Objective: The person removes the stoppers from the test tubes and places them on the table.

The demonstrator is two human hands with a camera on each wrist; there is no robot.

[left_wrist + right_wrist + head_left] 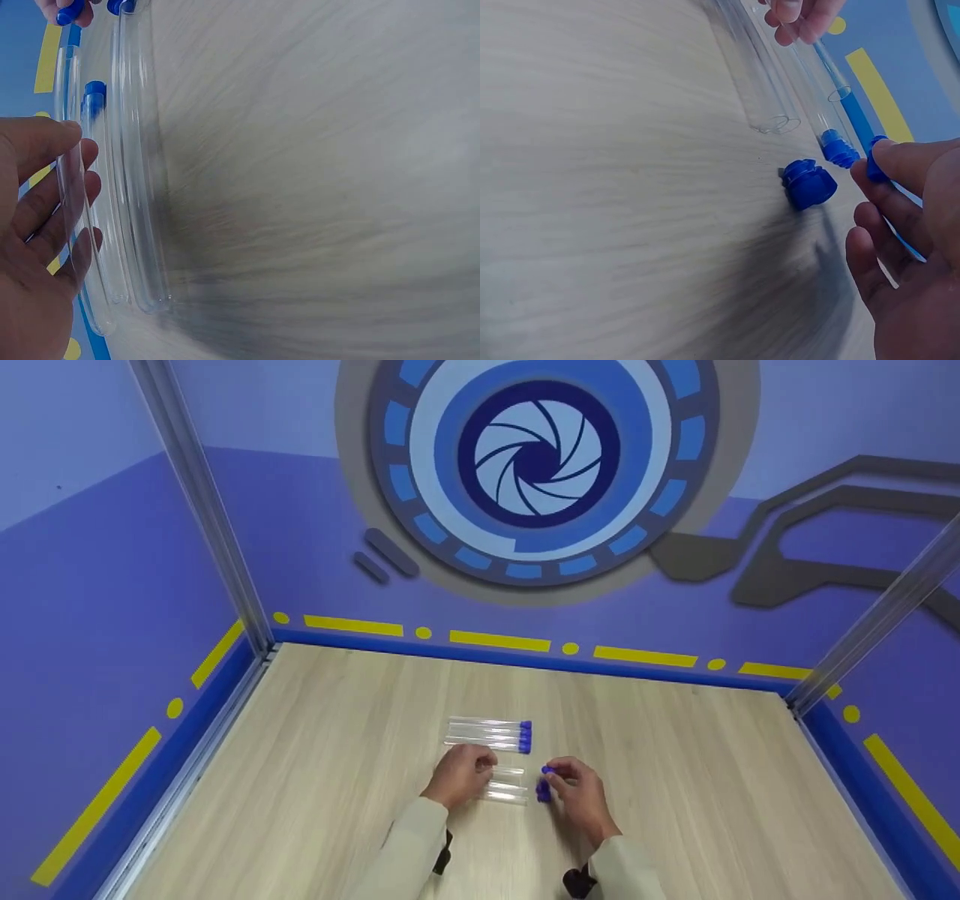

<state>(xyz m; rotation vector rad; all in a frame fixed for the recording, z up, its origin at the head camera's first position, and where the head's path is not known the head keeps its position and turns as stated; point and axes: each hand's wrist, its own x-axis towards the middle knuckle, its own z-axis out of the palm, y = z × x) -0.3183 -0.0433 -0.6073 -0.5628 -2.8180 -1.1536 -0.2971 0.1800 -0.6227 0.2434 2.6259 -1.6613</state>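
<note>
My left hand [459, 774] pinches a clear test tube [68, 94] between thumb and fingers, its open mouth towards the right hand. In my right hand [583, 796], thumb and fingertips hold a blue cap [875, 159], a short way from that mouth. Uncapped tubes [508, 795] lie on the table beneath and beside the left hand. Loose blue caps [543, 792] sit by the right fingertips; one loose cap [810, 184] shows up close in the right wrist view. Just beyond the hands, several tubes with blue caps [526, 737] lie side by side, caps to the right.
A wood-grain table [345, 735] carries everything. Behind it stands a blue and purple printed wall [300, 540], with metal posts [217, 510] at the corners. Dark bands [579, 880] circle both wrists at the sleeves.
</note>
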